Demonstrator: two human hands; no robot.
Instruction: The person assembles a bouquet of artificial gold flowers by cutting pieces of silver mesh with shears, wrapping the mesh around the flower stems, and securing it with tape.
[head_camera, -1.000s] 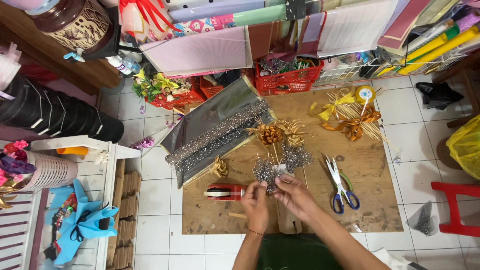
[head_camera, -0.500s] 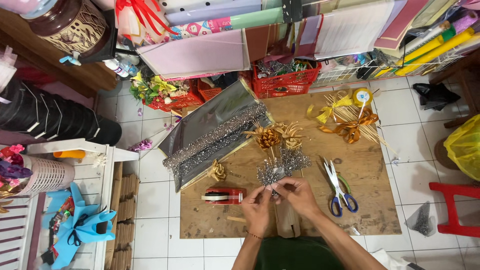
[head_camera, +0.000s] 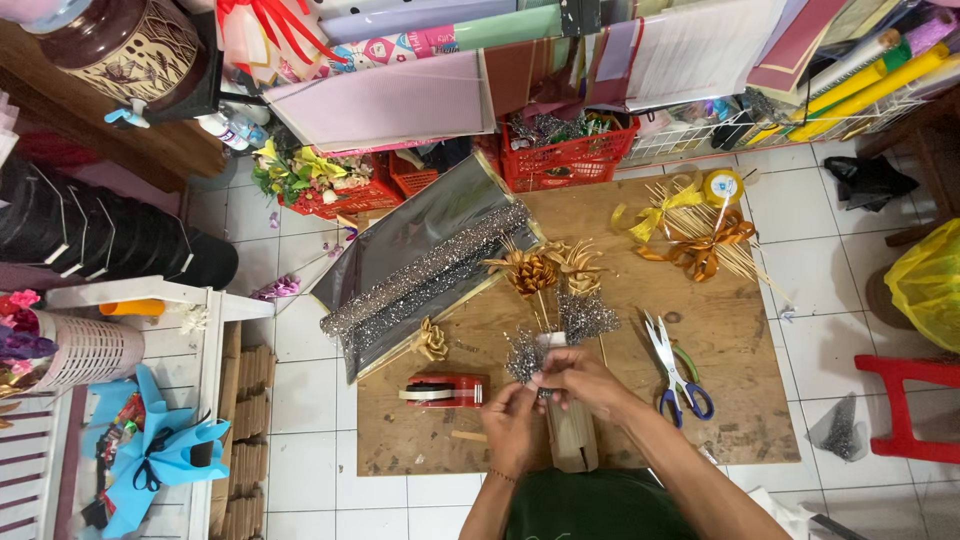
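Over the brown board (head_camera: 720, 400) on the tiled floor, our left hand (head_camera: 512, 422) and right hand (head_camera: 580, 380) meet, both pinching a silver glitter sprig (head_camera: 524, 357) between their fingertips, with the red tape dispenser (head_camera: 445, 389) just left and blue-handled scissors (head_camera: 675, 370) lying right.

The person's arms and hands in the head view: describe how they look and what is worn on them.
Both forearms are bare, with no sleeves in view. The left hand has a thin dark band at its wrist. The right hand wears no glove, and no ring or watch can be made out. A dark green garment covers the lap.
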